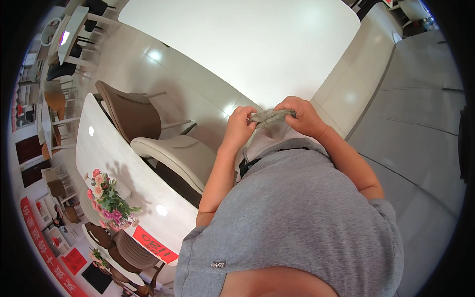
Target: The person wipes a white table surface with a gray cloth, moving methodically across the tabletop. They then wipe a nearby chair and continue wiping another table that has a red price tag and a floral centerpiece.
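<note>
A greyish-green cloth (270, 118), crumpled into a narrow roll, is stretched between my two hands in front of my waist. My left hand (240, 123) pinches one end of it between thumb and fingers. At the other end my right hand (301, 114) grips the cloth, fingers over the top and thumb below. Just beyond my hands lies the near corner of a large white tabletop (259, 44). I cannot tell whether the cloth touches the table.
Left of me stand a brown chair (130, 109) and a cream chair (174, 152), against a white table (111, 148) bearing flowers (111, 200) and a red sign (154, 245). A grey panelled surface (412, 122) runs along my right. Pale floor tiles (178, 74) separate the tables.
</note>
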`<state>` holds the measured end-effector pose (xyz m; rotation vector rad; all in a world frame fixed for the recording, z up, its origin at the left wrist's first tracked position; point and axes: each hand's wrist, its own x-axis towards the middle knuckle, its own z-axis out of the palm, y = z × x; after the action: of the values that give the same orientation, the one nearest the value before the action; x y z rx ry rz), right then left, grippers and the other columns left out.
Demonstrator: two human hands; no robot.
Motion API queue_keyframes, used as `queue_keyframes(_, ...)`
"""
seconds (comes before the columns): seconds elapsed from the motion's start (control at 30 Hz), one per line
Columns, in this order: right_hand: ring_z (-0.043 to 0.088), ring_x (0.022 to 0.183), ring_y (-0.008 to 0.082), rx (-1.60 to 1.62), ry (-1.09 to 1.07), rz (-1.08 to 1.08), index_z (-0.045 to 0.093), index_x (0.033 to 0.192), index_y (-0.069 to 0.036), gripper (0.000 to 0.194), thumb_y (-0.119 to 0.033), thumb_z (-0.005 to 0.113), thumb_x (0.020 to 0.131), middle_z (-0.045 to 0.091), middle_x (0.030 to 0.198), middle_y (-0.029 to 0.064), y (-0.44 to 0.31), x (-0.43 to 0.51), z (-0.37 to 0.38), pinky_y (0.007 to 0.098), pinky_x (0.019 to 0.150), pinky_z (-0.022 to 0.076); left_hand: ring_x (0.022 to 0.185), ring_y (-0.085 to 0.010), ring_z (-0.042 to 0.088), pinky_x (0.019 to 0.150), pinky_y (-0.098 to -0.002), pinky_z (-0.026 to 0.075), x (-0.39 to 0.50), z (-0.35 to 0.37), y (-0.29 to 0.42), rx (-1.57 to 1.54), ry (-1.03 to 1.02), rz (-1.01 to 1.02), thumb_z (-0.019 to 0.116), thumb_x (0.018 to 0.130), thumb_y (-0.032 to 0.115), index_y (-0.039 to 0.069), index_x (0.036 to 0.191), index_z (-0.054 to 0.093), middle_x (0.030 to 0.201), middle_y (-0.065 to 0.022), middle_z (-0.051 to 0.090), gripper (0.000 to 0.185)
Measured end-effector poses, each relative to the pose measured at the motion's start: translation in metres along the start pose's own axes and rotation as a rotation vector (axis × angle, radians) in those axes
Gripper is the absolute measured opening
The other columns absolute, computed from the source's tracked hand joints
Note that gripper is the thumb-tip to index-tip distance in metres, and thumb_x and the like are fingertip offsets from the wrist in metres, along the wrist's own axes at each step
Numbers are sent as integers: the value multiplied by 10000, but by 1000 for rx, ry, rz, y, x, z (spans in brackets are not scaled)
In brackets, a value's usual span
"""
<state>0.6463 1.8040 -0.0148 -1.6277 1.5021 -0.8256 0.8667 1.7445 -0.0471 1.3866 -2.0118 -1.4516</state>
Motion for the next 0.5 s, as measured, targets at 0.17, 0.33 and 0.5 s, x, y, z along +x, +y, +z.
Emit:
queue_keyframes(0.17,626,840,277,-41,-67,43,693,934,-87,282,6,531,722,666,881,91,10,10,-4,372,762,504,659,-199,554,635,-317,475,0,6,-11,128,162,29,622,753,-18,45,932,643,840,-93,554,190)
queue_keyframes(0.33,635,848,292,-184,-38,3,700,908,-97,256,0,547,727,681,881,88,22,36,-22,391,758,506,603,-192,552,591,-336,470,19,9,-4,111,389,50,611,762,-18,41,882,642,851,-96,568,137)
queue_keyframes(0.5,622,857,290,-243,312,-251,698,889,-104,272,50,549,721,692,899,70,20,64,-52,400,777,485,636,-199,553,587,-334,478,48,2,46,68,517,254,563,769,-71,42,921,630,911,-99,551,200)
